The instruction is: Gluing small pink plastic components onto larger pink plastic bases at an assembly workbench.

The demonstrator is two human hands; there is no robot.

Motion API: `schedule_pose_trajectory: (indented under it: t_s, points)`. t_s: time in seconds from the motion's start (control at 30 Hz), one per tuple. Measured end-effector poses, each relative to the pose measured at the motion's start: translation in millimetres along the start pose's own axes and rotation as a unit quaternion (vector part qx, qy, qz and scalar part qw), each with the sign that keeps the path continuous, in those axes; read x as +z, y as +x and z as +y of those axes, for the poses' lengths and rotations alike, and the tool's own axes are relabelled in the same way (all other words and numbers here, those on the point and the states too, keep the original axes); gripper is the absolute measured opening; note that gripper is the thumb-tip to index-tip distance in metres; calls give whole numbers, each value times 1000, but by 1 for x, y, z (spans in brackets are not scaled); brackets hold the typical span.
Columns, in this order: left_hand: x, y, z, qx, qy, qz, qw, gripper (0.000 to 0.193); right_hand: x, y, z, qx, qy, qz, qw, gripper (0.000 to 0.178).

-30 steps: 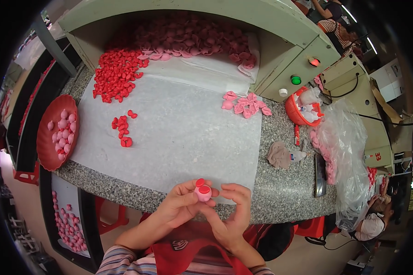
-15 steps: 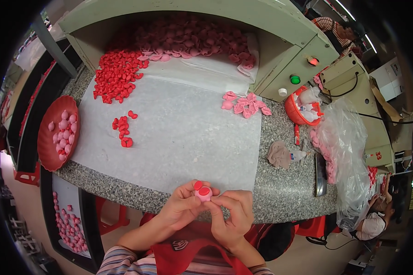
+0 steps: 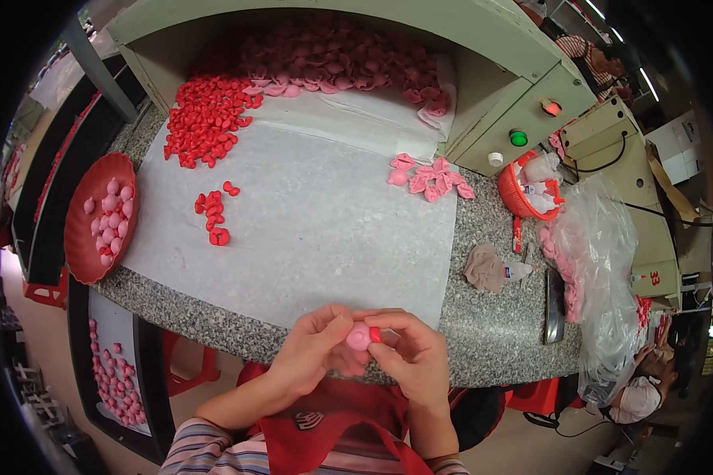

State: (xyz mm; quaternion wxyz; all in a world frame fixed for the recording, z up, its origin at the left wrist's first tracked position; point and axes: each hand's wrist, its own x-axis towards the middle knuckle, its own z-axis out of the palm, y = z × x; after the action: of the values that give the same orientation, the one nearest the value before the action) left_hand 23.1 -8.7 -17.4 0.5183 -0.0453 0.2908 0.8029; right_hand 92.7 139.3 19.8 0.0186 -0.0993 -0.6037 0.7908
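Note:
Just over the near edge of the counter, both my hands are closed around one small piece. My left hand [image 3: 313,348] grips a round pink ball [image 3: 358,338] between thumb and fingers. A small glossy red part [image 3: 375,335] sits at the ball's right side, pinched by the thumb and fingers of my right hand [image 3: 412,348]. Whether the red part is fixed to the ball cannot be seen. On the white sheet [image 3: 309,229] ahead lie a few loose red pieces [image 3: 214,212] and a large heap of red pieces [image 3: 206,119].
A red scalloped bowl [image 3: 79,229] with pink balls stands at left. Soft pink pieces fill a pale green cabinet [image 3: 483,119], and more pink pieces [image 3: 432,180] lie outside it. At right are an orange basket [image 3: 515,190] of bottles, a cloth [image 3: 483,267], a phone [image 3: 554,305] and clear plastic [image 3: 602,261].
The pink ball has been turned in my fingers: red parts showed on its top and upper left before, and now one shows at its right. My right fingers have moved up onto it.

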Motion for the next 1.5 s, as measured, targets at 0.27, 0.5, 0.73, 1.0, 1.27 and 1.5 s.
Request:
schedule_pose_trajectory:
  t_s: [0.27,0.5,0.73,1.0,1.27,1.5]
  points:
    - [19,-2,-11,364,412,109,828,42,6,1,16,-96,104,46,989,26]
    - [18,1,-6,444,514,91,729,41,3,2,23,-82,133,23,987,20]
    - [23,1,-1,450,528,93,714,41,-1,7,26,-96,169,2,981,20]
    - [56,-4,5,410,541,94,728,40,-9,6,13,-11,382,-36,923,11]
    - [86,0,7,437,537,129,710,33,-15,0,-8,83,478,-49,873,20]
    - [94,7,11,459,520,125,709,27,-20,5,-6,80,532,-62,841,26]
